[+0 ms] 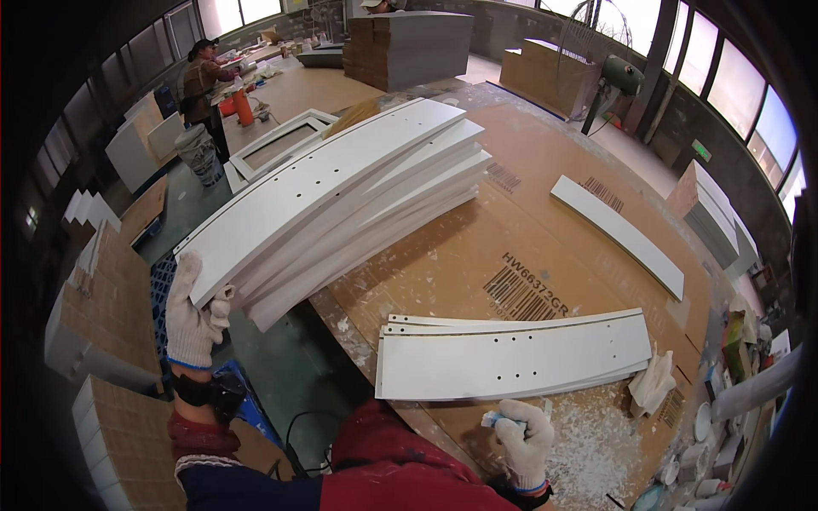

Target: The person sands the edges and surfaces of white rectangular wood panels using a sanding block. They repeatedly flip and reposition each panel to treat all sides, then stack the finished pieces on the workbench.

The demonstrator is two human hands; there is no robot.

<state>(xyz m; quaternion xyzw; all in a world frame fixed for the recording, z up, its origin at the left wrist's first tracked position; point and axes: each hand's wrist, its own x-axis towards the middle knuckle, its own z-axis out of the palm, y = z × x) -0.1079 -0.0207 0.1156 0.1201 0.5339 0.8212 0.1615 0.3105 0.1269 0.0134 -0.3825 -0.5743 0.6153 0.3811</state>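
Observation:
My left hand (196, 311), in a white knitted glove, grips the near end of a long white panel with drilled holes (328, 175). That panel lies on top of a tall, uneven stack of white panels (375, 226). My right hand (523, 439), gloved too, is closed around a small light-blue object (501, 422) whose kind I cannot make out. It is just in front of a low pile of white drilled panels (511, 358), over white shavings (588, 456). A crumpled white cloth (653, 383) lies by the pile's right end.
Brown cardboard (434, 264) covers the worktable. A narrow white strip (618, 234) lies on its far right. At the back are a grey-sided stack (426, 51) and a green fan (624, 75). Panel stacks (106, 311) stand left. Another person (204, 81) works at the far left.

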